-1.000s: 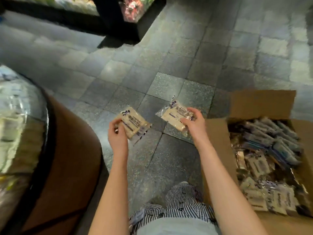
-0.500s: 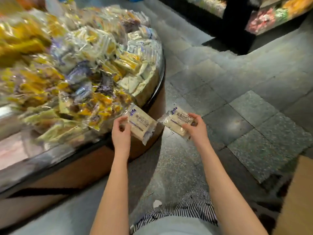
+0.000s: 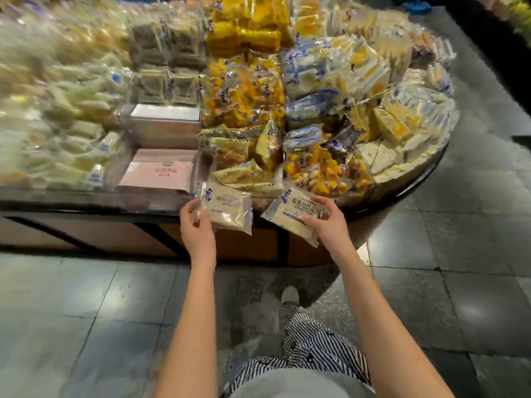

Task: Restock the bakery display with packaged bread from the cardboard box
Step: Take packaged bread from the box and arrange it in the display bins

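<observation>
My left hand (image 3: 198,228) grips a clear packet of pale bread (image 3: 227,208) by its left end, just at the display's front edge. My right hand (image 3: 326,222) holds a second bread packet with blue print (image 3: 290,215), thumb on top, in front of the display's rim. The bakery display (image 3: 408,185) is a low counter with a rounded right end, piled with packaged bread in yellow, white and blue wrappers. The cardboard box is out of view.
Two compartments (image 3: 161,170) left of centre hold only flat liners, one pinkish, one grey (image 3: 165,116). Brown panels (image 3: 115,239) form the counter's base. Grey tiled floor (image 3: 459,297) lies around me; my striped trousers and a shoe (image 3: 289,294) show below.
My view has swung from the box on the floor to face the display head-on. Both hands have carried their packets up to the display's front edge.
</observation>
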